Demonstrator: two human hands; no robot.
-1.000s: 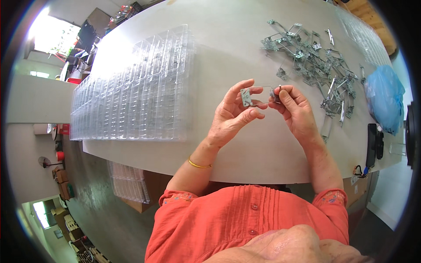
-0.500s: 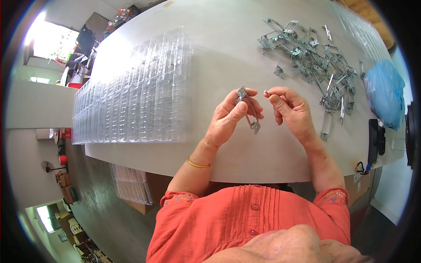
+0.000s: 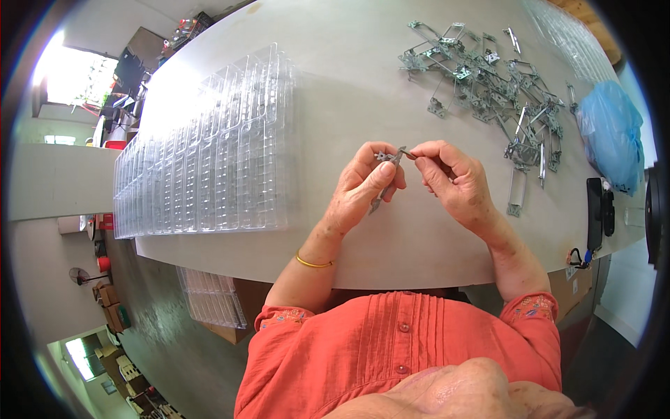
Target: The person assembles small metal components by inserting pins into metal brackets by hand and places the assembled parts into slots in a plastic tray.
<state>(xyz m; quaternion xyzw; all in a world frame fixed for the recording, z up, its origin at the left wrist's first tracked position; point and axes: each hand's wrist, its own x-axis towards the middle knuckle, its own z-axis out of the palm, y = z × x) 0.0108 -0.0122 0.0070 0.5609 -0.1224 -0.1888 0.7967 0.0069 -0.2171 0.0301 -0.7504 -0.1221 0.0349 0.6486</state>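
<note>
My left hand (image 3: 362, 187) is closed around a grey metal bracket (image 3: 386, 183), a narrow frame with plates at its ends, gripped between thumb and fingers. At the upper end of that bracket, my right hand (image 3: 457, 183) pinches a small metal piece (image 3: 409, 154) between thumb and forefinger. The piece meets or nearly meets the bracket; its exact kind is too small to tell. Both hands are raised over the front part of the white table. Beyond my right hand lies a loose pile of similar metal brackets (image 3: 481, 87), tangled together.
Clear plastic trays (image 3: 202, 160) with many compartments stand on the table's left. To the right are a blue plastic bag (image 3: 611, 133), a black elongated object (image 3: 594, 213) and a clear plastic sheet or tray (image 3: 569, 42). The table's near edge (image 3: 419, 285) runs just before my body.
My right hand has brought the small metal piece left to the bracket. The left hand has turned the bracket, so its frame now shows narrower.
</note>
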